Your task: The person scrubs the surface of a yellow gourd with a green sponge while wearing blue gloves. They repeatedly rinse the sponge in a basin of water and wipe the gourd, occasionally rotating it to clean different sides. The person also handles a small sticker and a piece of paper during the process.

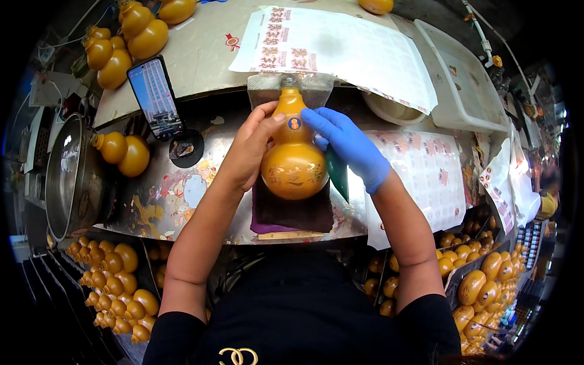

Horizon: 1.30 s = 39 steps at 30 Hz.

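The left hand [251,146] is clasping the gourd [294,167] while the right hand [353,143] (blue-gloved, its grip unclear) is touching the opposite side.

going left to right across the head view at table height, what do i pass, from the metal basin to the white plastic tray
Metal basin, propped-up phone, bare left hand, yellow gourd-shaped bottle, blue-gloved right hand, white plastic tray.

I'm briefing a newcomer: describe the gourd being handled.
Midway along the metal table lies a dark cloth. Over it, flanked by the bare left hand and blue-gloved right hand, is the yellow gourd; unlike the other gourds, both hands touch it.
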Motion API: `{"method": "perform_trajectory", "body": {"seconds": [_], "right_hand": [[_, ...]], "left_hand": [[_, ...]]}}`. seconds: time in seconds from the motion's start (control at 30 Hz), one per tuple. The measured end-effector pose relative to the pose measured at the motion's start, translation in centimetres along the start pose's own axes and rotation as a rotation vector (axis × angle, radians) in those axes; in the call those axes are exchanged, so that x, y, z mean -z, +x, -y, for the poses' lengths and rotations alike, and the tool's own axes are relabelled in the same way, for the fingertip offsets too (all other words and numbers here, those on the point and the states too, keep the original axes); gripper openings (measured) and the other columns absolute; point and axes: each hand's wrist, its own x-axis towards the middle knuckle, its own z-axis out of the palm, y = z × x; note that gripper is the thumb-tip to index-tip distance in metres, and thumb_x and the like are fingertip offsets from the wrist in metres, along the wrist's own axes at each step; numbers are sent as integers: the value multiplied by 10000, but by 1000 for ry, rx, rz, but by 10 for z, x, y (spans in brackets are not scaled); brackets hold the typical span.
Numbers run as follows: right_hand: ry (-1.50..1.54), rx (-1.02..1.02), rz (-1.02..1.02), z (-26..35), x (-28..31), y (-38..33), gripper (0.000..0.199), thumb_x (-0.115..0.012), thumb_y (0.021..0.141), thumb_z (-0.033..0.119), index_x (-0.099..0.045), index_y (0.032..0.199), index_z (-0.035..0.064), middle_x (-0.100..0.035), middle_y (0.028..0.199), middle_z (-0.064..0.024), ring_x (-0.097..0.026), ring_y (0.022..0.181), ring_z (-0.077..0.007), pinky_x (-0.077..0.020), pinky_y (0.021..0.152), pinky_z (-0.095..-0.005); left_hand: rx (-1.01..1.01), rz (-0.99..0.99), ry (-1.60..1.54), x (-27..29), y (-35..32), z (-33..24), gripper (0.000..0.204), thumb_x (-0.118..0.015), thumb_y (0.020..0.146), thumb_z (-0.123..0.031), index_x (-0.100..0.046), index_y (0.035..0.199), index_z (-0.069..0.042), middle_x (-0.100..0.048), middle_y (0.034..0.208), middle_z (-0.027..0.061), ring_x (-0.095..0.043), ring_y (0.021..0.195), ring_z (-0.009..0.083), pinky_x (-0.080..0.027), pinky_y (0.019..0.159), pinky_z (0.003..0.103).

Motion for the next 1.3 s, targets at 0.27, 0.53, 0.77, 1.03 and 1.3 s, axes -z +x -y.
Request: {"method": "perform_trajectory", "body": {"seconds": [0.27, 0.53, 0.77, 1.03, 1.3], "right_hand": [[-18, 10, 3, -5, -2, 3, 640, -644, 814, 564, -601, 988, -51, -579, 819, -71, -545, 741, -107, -457, 659, -245], [-49, 32, -3, 0, -3, 0, 631, -641, 812, 571, -605, 964, -40, -579, 831, -76, -541, 739, -105, -449, 663, -239], [-36, -34, 42, 1, 3, 6, 644, -624, 819, 589, -608, 951, -41, -579, 809, -68, -539, 729, -109, -447, 661, -241], [-69, 16, 35, -2, 0, 6, 644, -628, 823, 580, -601, 973, -46, -583, 838, -76, -564, 766, -110, -473, 703, -247], [-24, -5, 91, 6, 4, 2, 626, -644, 825, 549, -604, 1026, -42, -577, 893, -68, -544, 794, -100, -474, 713, -238]], "left_hand": [[-41, -1, 121, -3, 1, 3, 545, -601, 929, -286, -383, 1321, 24, -556, 1180, 124, -546, 1089, 157, -439, 939, 279], [-38, 0, 128, -2, 1, 4, 539, -579, 941, -296, -376, 1329, 17, -542, 1196, 125, -534, 1105, 163, -430, 949, 282], [23, 55, -9, 2, 3, -2, 540, -570, 947, -299, -364, 1342, 5, -540, 1200, 123, -539, 1099, 164, -434, 944, 286], [-50, 44, 130, 1, 4, 5, 540, -576, 945, -298, -366, 1328, 20, -553, 1172, 131, -547, 1082, 158, -445, 925, 274], [-50, 91, 65, 8, 4, 9, 553, -565, 951, -307, -348, 1348, 10, -536, 1213, 118, -537, 1105, 158, -438, 938, 277]]}}
